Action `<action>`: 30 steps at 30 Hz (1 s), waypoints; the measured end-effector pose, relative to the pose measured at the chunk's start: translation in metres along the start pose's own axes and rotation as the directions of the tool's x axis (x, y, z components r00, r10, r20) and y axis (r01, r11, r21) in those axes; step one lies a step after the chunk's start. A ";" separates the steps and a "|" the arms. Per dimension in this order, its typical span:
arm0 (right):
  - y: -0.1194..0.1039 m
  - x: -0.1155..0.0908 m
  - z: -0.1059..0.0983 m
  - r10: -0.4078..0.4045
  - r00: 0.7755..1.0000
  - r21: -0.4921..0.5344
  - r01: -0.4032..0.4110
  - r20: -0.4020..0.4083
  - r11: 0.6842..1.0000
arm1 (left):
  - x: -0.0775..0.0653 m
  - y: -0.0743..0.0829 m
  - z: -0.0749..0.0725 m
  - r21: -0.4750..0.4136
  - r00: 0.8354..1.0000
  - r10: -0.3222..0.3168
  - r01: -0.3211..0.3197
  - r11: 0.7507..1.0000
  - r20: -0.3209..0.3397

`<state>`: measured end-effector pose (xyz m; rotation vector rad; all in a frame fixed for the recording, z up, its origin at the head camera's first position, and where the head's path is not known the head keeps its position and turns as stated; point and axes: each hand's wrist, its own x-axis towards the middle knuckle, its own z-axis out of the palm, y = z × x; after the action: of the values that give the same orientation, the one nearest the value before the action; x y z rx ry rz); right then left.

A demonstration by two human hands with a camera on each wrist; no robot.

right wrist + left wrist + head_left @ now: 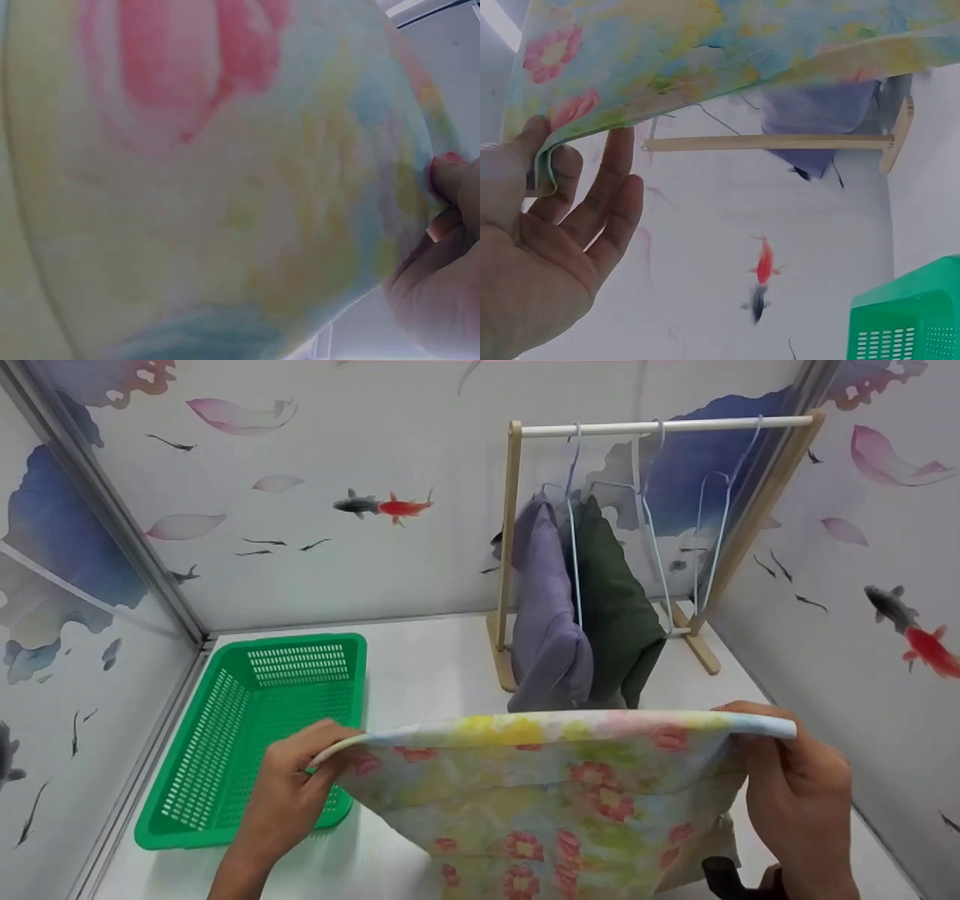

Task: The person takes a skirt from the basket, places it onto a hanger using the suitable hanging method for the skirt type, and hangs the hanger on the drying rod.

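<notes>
A floral cloth (540,802) in pale yellow, blue and green with red-pink flowers is stretched between my two hands. My left hand (281,787) pinches its left top corner, and the left wrist view shows the cloth's edge (592,135) folded between thumb and fingers. At the opposite corner my right hand (802,802) grips the top edge, with the thumb on the near side. The cloth's upper edge is rolled over and nearly level. Its lower part runs out of the head view. In the right wrist view the cloth (225,210) hides most of the scene.
On the left stands a green basket (356,682) with slotted walls. Behind the cloth, a wooden rack (510,547) bears a purple garment (544,600), a dark green garment (611,600) and light blue hangers (724,525). Patterned walls enclose the white table (420,660).
</notes>
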<state>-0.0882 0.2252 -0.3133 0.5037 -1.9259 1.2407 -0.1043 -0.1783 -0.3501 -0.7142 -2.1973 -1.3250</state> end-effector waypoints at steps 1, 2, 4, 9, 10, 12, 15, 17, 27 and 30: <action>0.001 -0.001 -0.003 0.001 1.000 -0.006 -0.001 0.007 1.000 | 0.002 0.007 -0.001 -0.007 0.999 0.025 -0.025 1.000 -0.040; 0.003 -0.003 -0.006 -0.003 1.000 -0.007 0.003 0.017 1.000 | 0.004 0.013 -0.003 -0.024 0.996 0.052 -0.054 0.998 -0.073; 0.006 -0.006 -0.013 -0.035 0.998 0.028 0.034 0.043 0.999 | 0.005 0.024 -0.005 -0.057 0.988 0.075 -0.083 0.995 -0.134; 0.012 -0.013 -0.031 -0.167 0.969 0.265 0.115 0.180 0.957 | 0.005 0.041 -0.008 -0.152 0.954 0.123 -0.169 0.974 -0.275; 0.012 -0.014 -0.035 -0.181 0.962 0.303 0.113 0.206 0.946 | 0.005 0.042 -0.009 -0.171 0.945 0.135 -0.192 0.966 -0.296; 0.012 -0.017 -0.040 -0.175 0.955 0.361 0.080 0.239 0.929 | 0.005 0.044 -0.010 -0.229 0.931 0.166 -0.248 0.941 -0.324; 0.013 -0.018 -0.040 -0.120 0.964 0.323 0.038 0.239 0.946 | 0.008 0.048 -0.012 -0.226 0.921 0.175 -0.264 0.938 -0.349; 0.018 -0.016 -0.033 -0.060 0.974 0.272 -0.001 0.217 0.962 | 0.012 0.048 -0.012 -0.159 0.927 0.133 -0.199 0.967 -0.349; 0.120 -0.015 0.046 0.471 0.789 0.156 -0.562 0.395 0.812 | 0.039 -0.047 0.028 0.188 0.929 -0.141 0.215 0.958 -0.343; 0.156 -0.025 0.065 0.558 0.720 0.123 -0.651 0.412 0.749 | 0.039 -0.068 0.050 0.322 0.943 -0.142 0.240 0.916 -0.301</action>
<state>-0.2037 0.2350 -0.4387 0.2141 -2.3512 1.9637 -0.1841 -0.1533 -0.3903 -0.1687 -2.2325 -0.9975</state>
